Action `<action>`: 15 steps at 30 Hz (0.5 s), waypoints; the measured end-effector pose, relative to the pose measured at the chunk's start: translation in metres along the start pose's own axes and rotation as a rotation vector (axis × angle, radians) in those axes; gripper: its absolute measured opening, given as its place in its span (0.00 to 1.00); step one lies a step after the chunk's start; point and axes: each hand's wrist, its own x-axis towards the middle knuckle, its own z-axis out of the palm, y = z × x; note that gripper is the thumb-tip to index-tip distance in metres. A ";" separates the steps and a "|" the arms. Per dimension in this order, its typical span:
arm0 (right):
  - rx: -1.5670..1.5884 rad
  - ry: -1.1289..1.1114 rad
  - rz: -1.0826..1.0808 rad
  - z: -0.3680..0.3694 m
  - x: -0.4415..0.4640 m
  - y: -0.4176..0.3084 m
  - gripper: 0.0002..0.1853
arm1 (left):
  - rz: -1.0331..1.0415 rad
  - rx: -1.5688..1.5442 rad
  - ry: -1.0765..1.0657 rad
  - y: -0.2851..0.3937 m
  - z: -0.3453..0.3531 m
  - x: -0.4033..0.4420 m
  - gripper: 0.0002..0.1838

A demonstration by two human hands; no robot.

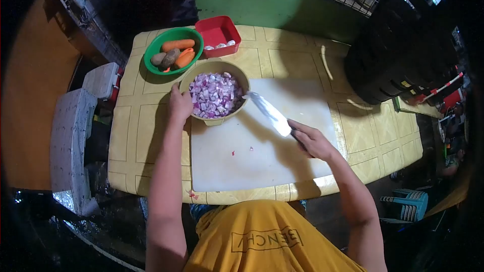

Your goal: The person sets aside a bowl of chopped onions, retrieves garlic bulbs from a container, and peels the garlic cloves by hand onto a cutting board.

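Note:
My left hand [180, 102] grips the left side of a yellowish bowl [243, 74], its fingers partly hidden by the rim. Chopped red onion [216, 94] fills the bowl, which overlaps the upper left corner of a white cutting board [302, 100]. In my right hand [312, 141] is a knife [270, 114], held by its dark handle. Its broad blade points up and left, with the tip at the bowl's right rim. A few small onion bits [251, 148] lie on the board.
Behind the bowl stand a green basin [147, 55] with carrots [179, 45] and brown tubers [170, 58], and a red container [218, 24] with garlic-like white pieces [221, 46]. A large dark object [388, 45] stands at the table's right. A blue-green stool [413, 205] is below right.

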 end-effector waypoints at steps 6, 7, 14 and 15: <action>-0.544 0.480 -0.413 -0.019 -0.003 0.075 0.19 | -0.063 -0.214 -0.196 -0.001 -0.030 -0.012 0.20; -0.678 0.490 -0.391 -0.011 -0.006 0.065 0.20 | -0.111 -0.217 -0.184 -0.002 -0.039 -0.020 0.21; -0.954 0.231 -0.360 0.041 -0.038 0.054 0.29 | -0.226 -0.334 -0.046 -0.169 -0.097 -0.022 0.22; -0.895 0.184 -0.340 0.047 -0.045 0.049 0.29 | -0.219 -0.325 -0.015 -0.195 -0.108 -0.021 0.23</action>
